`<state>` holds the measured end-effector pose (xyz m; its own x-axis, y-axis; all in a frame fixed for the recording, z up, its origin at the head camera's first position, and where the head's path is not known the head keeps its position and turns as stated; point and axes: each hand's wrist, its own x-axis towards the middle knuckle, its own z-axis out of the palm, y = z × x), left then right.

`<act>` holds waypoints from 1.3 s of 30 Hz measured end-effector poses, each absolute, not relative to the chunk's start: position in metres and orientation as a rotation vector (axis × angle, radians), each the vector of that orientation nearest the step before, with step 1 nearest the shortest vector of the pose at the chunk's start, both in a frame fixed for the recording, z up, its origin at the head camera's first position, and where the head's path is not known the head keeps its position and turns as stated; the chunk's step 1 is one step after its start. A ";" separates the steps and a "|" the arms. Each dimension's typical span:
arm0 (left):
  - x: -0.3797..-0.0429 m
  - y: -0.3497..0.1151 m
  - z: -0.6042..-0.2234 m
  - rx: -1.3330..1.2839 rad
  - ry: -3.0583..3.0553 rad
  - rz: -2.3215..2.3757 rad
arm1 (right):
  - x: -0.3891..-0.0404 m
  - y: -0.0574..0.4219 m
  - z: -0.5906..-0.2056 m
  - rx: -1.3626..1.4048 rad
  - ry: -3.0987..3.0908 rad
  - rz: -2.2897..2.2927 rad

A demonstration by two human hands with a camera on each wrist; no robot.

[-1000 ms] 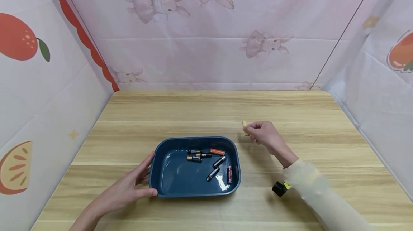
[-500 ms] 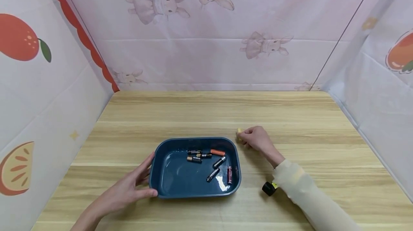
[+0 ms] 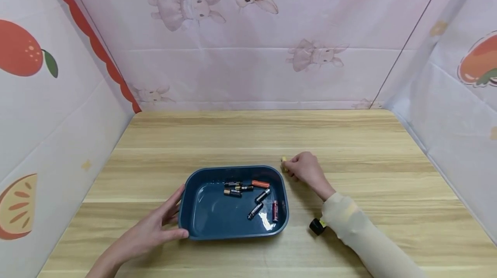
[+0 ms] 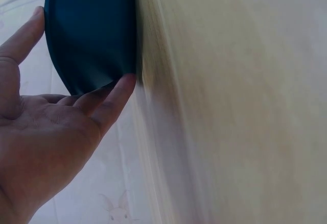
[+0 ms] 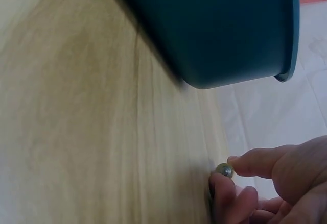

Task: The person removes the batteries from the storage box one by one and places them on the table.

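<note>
A dark blue rectangular plastic tub stands on the wooden table. My left hand lies against its left end, thumb at the front corner and outstretched fingers along the wall. The left wrist view shows the left thumb at the rim and the fingertips low on the wall. My right hand pinches a yellow battery between thumb and fingers, just outside the tub's back right corner. One metal end of that battery shows in the right wrist view. Inside the tub lie several batteries, including an orange battery and a red battery.
More dark batteries lie loose toward the tub's back and right. Under the right sleeve hangs a small black device. Printed cloth walls border the wooden tabletop at the back and sides.
My right hand has moved left and slightly toward me with the yellow battery, closer to the tub's back right corner. My left hand and the tub have stayed in place.
</note>
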<state>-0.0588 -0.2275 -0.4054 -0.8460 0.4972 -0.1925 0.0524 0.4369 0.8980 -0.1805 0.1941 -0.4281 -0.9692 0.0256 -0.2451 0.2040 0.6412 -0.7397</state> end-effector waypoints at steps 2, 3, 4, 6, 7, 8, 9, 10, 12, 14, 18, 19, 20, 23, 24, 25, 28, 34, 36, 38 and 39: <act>-0.058 -0.228 -0.406 0.459 2.265 1.392 | -0.181 0.193 -0.428 0.185 2.661 -1.209; -0.058 -0.228 -0.406 0.461 2.268 1.394 | -0.181 0.192 -0.427 0.183 2.671 -1.193; -0.058 -0.228 -0.407 0.456 2.272 1.391 | -0.181 0.192 -0.427 0.175 2.682 -1.171; -0.057 -0.228 -0.407 0.458 2.274 1.391 | -0.181 0.190 -0.427 0.164 2.699 -1.128; -0.057 -0.228 -0.407 0.447 2.273 1.391 | -0.181 0.190 -0.427 0.165 2.705 -1.108; -0.057 -0.228 -0.407 0.440 2.272 1.390 | -0.181 0.189 -0.427 0.165 2.709 -1.089; -0.056 -0.228 -0.407 0.440 2.273 1.389 | -0.181 0.189 -0.426 0.166 2.710 -1.075; -0.056 -0.228 -0.408 0.431 2.272 1.386 | -0.181 0.188 -0.427 0.166 2.711 -1.065; -0.056 -0.228 -0.408 0.430 2.268 1.386 | -0.181 0.187 -0.428 0.178 2.707 -1.058; -0.055 -0.228 -0.408 0.417 2.265 1.386 | -0.181 0.187 -0.429 0.178 2.707 -1.060; -0.054 -0.228 -0.409 0.441 2.268 1.398 | -0.180 0.188 -0.430 0.175 2.702 -1.077; -0.054 -0.228 -0.409 0.443 2.269 1.400 | -0.180 0.188 -0.431 0.177 2.698 -1.081; -0.054 -0.229 -0.409 0.455 2.275 1.399 | -0.180 0.188 -0.430 0.176 2.696 -1.083; -0.054 -0.228 -0.408 0.463 2.290 1.385 | -0.179 0.189 -0.430 0.167 2.688 -1.091; -0.054 -0.228 -0.408 0.462 2.293 1.378 | -0.178 0.189 -0.430 0.162 2.687 -1.091; -0.054 -0.228 -0.407 0.448 2.294 1.373 | -0.178 0.189 -0.430 0.159 2.686 -1.095; -0.055 -0.227 -0.407 0.413 2.301 1.358 | -0.176 0.190 -0.428 0.135 2.688 -1.107; -0.056 -0.227 -0.407 0.412 2.290 1.363 | -0.170 0.194 -0.424 0.108 2.695 -1.153; -0.057 -0.226 -0.406 0.427 2.288 1.370 | -0.167 0.196 -0.420 0.090 2.719 -1.180; -0.057 -0.226 -0.406 0.449 2.284 1.380 | -0.162 0.197 -0.413 0.035 2.765 -1.209; -0.058 -0.226 -0.406 0.460 2.284 1.382 | -0.160 0.198 -0.409 -0.004 2.788 -1.229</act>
<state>-0.0579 -0.2264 -0.4058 -0.8529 0.4871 -0.1880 0.0593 0.4482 0.8920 -0.1599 0.1978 -0.4086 -0.9955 -0.0404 -0.0858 0.0361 0.6755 -0.7364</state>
